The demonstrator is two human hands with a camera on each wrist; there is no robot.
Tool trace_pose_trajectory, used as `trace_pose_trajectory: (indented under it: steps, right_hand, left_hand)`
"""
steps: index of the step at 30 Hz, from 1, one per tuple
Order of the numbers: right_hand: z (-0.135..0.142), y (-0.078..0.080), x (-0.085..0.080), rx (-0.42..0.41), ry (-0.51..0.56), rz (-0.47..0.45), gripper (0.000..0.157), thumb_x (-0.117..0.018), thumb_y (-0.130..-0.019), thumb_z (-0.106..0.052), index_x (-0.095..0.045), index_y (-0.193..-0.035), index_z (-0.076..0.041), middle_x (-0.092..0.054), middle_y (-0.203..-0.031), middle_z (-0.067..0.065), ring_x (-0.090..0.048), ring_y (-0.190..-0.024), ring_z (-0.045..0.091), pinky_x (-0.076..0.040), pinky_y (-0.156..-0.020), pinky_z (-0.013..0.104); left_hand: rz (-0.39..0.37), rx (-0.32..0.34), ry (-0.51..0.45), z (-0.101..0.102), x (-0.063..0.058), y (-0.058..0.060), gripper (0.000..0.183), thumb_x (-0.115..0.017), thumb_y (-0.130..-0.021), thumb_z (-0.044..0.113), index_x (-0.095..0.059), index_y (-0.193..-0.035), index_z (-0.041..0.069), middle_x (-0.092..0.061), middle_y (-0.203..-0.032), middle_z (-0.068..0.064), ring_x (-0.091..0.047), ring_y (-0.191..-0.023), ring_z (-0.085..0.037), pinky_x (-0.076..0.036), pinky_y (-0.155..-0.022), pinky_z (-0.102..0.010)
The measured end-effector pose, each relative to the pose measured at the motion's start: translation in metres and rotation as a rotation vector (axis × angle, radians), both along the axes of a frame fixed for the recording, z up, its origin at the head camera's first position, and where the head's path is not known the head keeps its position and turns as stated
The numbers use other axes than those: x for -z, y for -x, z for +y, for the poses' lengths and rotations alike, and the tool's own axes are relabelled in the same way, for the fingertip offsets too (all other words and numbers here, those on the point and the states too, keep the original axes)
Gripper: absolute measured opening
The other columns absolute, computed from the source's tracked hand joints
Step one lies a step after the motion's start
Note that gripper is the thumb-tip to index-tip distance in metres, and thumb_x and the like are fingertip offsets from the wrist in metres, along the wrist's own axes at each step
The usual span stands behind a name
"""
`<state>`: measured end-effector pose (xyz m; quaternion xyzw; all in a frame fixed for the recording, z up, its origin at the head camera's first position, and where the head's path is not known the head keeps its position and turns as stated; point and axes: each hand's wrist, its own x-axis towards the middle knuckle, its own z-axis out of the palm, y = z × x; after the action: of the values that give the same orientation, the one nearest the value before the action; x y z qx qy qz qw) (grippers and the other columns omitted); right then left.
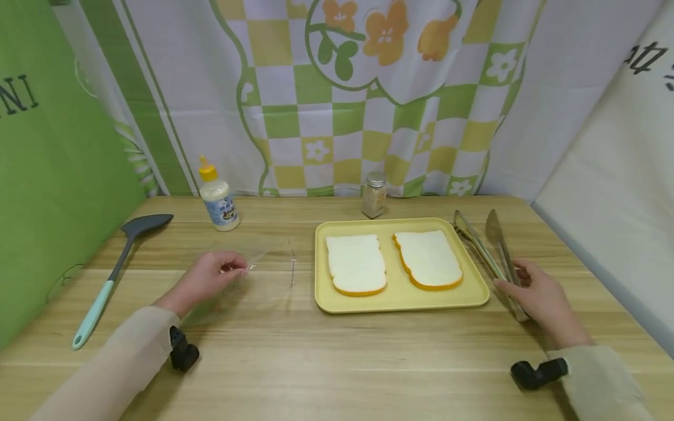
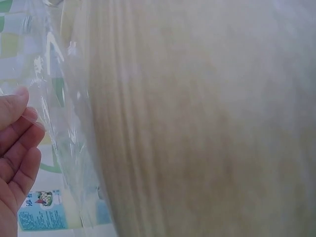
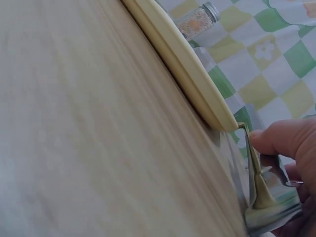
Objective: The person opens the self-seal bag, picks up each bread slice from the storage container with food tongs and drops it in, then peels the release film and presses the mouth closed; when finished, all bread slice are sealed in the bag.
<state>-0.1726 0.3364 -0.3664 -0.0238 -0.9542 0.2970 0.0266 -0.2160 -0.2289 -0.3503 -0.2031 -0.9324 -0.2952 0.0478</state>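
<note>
tongs [image 1: 481, 247], gripped by the right hand [image 1: 542, 295] just right of the tray [image 1: 368, 305], are best kept off its edge; the left hand [image 1: 213, 273] pinches film [image 2: 74, 128].

From my remote seat, head feed: left hand [image 1: 213, 273] at the left, pinching the edge of a clear plastic sheet [image 1: 274, 275] spread on the wooden table [image 1: 326, 362]. Yellow tray [image 1: 402, 302] right of it, two bread slices on it side by side, left slice [image 1: 357, 263] and right slice [image 1: 429, 257]. Right hand [image 1: 542, 295] grips metal tongs [image 1: 495, 231] by the near end, spread arms pointing far. I get a yellow-capped bottle [image 1: 222, 207] far left, glass jar [image 1: 374, 197] just beyond the tray, spatula [image 1: 121, 255] at left.
</note>
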Motion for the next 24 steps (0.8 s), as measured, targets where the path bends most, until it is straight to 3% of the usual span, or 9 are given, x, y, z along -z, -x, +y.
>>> trace_pose_trajectory:
  steps: [7, 15, 21, 24]
  right_hand:
    - [-0.002, 0.003, 0.006, 0.058, -0.006, 0.091, 0.067, -0.057, -0.090, -0.033, -0.035, -0.131, 0.015, -0.050, -0.114, 0.039, -0.052, -0.101, 0.050, -0.044, -0.079, 0.054]
    - [-0.004, 0.000, 0.005, 0.126, 0.010, 0.173, 0.061, -0.062, -0.086, -0.031, -0.045, -0.126, 0.012, -0.056, -0.110, 0.034, -0.056, -0.095, 0.042, -0.040, -0.064, 0.022]
    - [-0.007, 0.000, -0.003, 0.146, 0.035, 0.220, 0.059, -0.062, -0.086, -0.029, -0.047, -0.127, 0.011, -0.055, -0.111, 0.033, -0.054, -0.096, 0.040, -0.035, -0.061, 0.010]
    - [-0.009, 0.000, -0.007, 0.156, 0.049, 0.243, 0.058, -0.062, -0.086, -0.027, -0.047, -0.127, 0.011, -0.055, -0.112, 0.032, -0.057, -0.088, 0.024, -0.035, -0.060, 0.007]
  left_hand:
    - [0.007, -0.005, 0.007, -0.001, 0.000, 0.000, 0.006, -0.065, -0.086, 0.009, -0.069, -0.087, 0.005, -0.068, -0.085, -0.005, -0.058, -0.078, -0.016, -0.049, -0.073, -0.037]
    - [0.018, 0.006, 0.010, 0.000, 0.002, 0.001, 0.005, -0.065, -0.085, 0.007, -0.069, -0.087, 0.004, -0.068, -0.085, -0.005, -0.059, -0.077, -0.016, -0.049, -0.072, -0.036]
    - [0.035, 0.011, 0.013, 0.000, 0.003, 0.001, 0.004, -0.066, -0.085, 0.006, -0.069, -0.087, 0.004, -0.068, -0.085, -0.005, -0.059, -0.077, -0.016, -0.049, -0.072, -0.036]
    - [0.039, 0.011, 0.013, 0.000, 0.003, 0.002, 0.005, -0.066, -0.084, 0.006, -0.069, -0.087, 0.004, -0.068, -0.085, -0.006, -0.060, -0.077, -0.016, -0.050, -0.072, -0.037]
